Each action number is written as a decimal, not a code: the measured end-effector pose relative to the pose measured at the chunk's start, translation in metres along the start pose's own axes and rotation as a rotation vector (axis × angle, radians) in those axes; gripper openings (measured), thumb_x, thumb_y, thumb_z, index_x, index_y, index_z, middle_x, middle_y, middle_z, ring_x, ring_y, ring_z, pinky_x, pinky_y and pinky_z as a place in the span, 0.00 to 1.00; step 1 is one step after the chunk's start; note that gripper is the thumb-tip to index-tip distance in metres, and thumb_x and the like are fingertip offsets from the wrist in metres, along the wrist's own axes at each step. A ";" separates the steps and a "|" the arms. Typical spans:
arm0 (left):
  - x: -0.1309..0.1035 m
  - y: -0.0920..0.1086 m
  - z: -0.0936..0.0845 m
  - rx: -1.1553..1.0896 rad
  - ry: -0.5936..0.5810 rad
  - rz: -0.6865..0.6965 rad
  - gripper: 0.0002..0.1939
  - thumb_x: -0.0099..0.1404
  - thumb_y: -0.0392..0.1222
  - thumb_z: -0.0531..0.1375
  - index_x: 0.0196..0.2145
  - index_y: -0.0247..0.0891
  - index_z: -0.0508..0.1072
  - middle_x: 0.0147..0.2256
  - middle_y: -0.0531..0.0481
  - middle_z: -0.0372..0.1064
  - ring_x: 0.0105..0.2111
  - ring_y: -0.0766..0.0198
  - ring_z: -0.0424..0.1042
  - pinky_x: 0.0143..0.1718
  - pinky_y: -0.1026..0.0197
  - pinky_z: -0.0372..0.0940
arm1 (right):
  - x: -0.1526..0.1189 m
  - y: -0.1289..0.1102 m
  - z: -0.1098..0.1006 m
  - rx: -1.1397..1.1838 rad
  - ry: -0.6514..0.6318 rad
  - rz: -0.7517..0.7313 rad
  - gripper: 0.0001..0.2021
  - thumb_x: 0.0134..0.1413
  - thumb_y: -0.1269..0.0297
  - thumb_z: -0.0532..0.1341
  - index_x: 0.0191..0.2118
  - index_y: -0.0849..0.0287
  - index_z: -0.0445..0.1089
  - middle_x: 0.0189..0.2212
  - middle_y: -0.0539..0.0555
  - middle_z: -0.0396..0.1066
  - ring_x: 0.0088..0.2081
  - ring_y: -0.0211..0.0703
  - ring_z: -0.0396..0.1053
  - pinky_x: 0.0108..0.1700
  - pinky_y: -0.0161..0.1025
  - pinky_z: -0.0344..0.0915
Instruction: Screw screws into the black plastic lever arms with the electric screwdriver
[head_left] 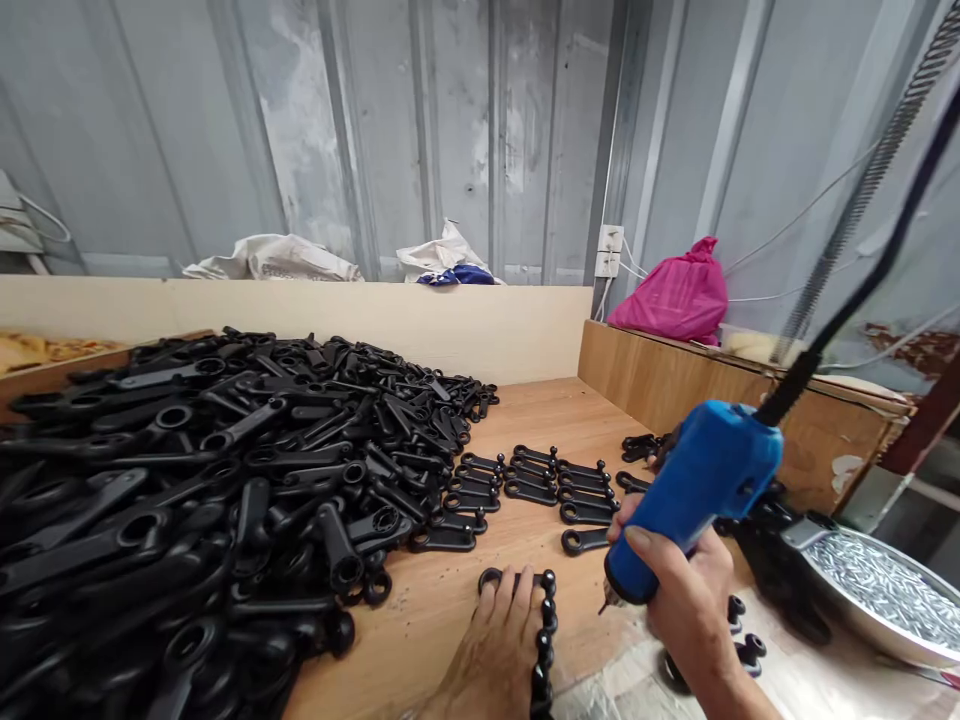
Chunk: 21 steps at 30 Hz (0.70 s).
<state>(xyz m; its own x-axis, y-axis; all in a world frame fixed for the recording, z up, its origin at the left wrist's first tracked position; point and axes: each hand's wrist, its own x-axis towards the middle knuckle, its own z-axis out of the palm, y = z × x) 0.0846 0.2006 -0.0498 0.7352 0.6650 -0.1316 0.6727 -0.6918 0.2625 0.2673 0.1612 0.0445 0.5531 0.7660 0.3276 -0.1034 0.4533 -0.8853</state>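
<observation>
My left hand [495, 630] lies palm down near the front of the wooden table, its fingers stretched flat across a black plastic lever arm [490, 577]. That arm has a ring at its left end and a ball stud at its right end. Beside the hand, a column of ball studs [544, 640] runs toward me; the rest of those parts is hidden under the hand. My right hand [690, 580] is closed around a blue electric screwdriver [694, 490]. The tool tilts, tip pointing down and left above the tabletop, apart from the arms.
A large heap of black arms [225, 480] fills the left. Several arms [531, 478] lie in rows mid-table. At right stands a bowl of small metal pins or screws [881, 580]. A cable and coiled spring [862, 190] hang above. A pink bag [675, 295] rests on the wooden ledge.
</observation>
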 end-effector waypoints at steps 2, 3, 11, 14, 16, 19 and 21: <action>0.001 0.000 0.003 -0.022 0.010 0.014 0.34 0.64 0.41 0.50 0.65 0.29 0.44 0.64 0.37 0.31 0.63 0.39 0.31 0.61 0.34 0.37 | 0.007 -0.004 0.017 -0.004 -0.048 0.014 0.19 0.30 0.57 0.71 0.29 0.63 0.71 0.24 0.55 0.70 0.24 0.46 0.66 0.21 0.39 0.64; 0.002 0.000 0.004 -0.028 0.014 0.018 0.32 0.65 0.40 0.49 0.65 0.29 0.45 0.64 0.37 0.32 0.63 0.39 0.32 0.61 0.34 0.37 | 0.010 -0.005 0.025 -0.001 -0.071 0.012 0.18 0.29 0.57 0.72 0.28 0.63 0.71 0.24 0.55 0.70 0.24 0.45 0.66 0.22 0.39 0.64; 0.003 0.006 0.003 -0.034 0.004 0.023 0.28 0.70 0.38 0.49 0.64 0.29 0.46 0.63 0.33 0.40 0.62 0.38 0.37 0.59 0.32 0.42 | 0.014 0.003 0.050 0.127 -0.042 -0.045 0.14 0.25 0.61 0.72 0.24 0.61 0.72 0.22 0.52 0.70 0.21 0.42 0.65 0.22 0.38 0.64; 0.002 0.008 0.003 -0.045 -0.019 0.023 0.27 0.71 0.39 0.47 0.64 0.26 0.46 0.62 0.31 0.37 0.62 0.38 0.35 0.59 0.32 0.40 | 0.014 0.003 0.050 0.143 -0.059 -0.067 0.13 0.27 0.62 0.70 0.23 0.62 0.72 0.21 0.53 0.70 0.20 0.43 0.66 0.22 0.38 0.64; 0.002 0.007 0.004 -0.044 -0.018 0.032 0.27 0.70 0.38 0.48 0.63 0.26 0.47 0.63 0.31 0.37 0.62 0.37 0.35 0.60 0.32 0.40 | 0.014 0.002 0.050 0.156 -0.070 -0.064 0.12 0.28 0.62 0.70 0.24 0.62 0.71 0.21 0.52 0.70 0.20 0.42 0.66 0.22 0.38 0.64; 0.001 0.005 0.009 -0.035 0.034 0.042 0.26 0.72 0.41 0.47 0.63 0.27 0.48 0.63 0.33 0.38 0.62 0.38 0.35 0.60 0.32 0.41 | 0.013 0.006 0.050 0.168 -0.079 -0.055 0.13 0.28 0.63 0.70 0.25 0.61 0.71 0.21 0.51 0.70 0.21 0.42 0.67 0.23 0.38 0.65; 0.002 0.004 0.011 -0.026 0.052 0.046 0.26 0.73 0.44 0.44 0.63 0.27 0.47 0.63 0.32 0.38 0.62 0.38 0.36 0.60 0.31 0.41 | 0.012 0.010 0.050 0.171 -0.095 -0.059 0.14 0.29 0.62 0.70 0.27 0.60 0.70 0.22 0.51 0.70 0.22 0.43 0.67 0.23 0.37 0.65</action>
<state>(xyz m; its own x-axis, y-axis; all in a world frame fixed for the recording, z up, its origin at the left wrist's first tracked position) 0.0896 0.1955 -0.0599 0.7598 0.6465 -0.0691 0.6350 -0.7151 0.2921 0.2316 0.1976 0.0558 0.4829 0.7717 0.4138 -0.2163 0.5630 -0.7976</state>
